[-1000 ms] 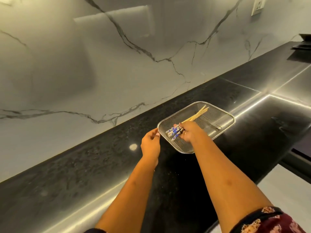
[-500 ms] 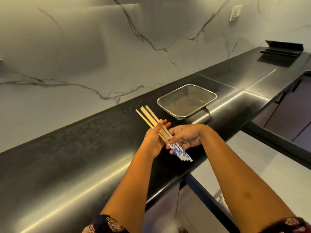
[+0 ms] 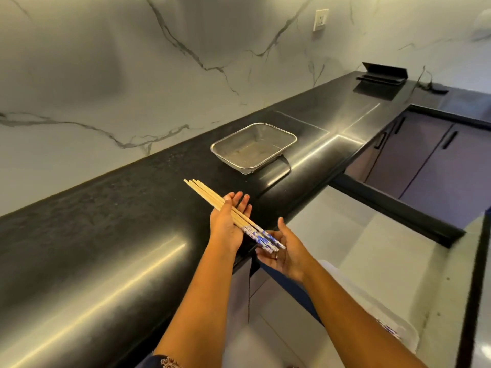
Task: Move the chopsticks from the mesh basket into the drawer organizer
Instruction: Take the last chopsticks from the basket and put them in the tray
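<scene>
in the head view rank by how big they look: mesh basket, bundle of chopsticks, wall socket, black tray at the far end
1. mesh basket
2. chopsticks: longer than the basket is wide but far thinner, and nearer the camera, so this order is unsure
3. black tray: far off, so likely bigger than it looks
4. wall socket

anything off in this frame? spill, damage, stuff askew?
Nothing stands out. The chopsticks lie bundled across the open left hand, patterned ends over the right hand. The mesh basket sits upright and empty on the countertop.

Dark patterned sleeve (image 3: 166,362), bare forearms
</scene>
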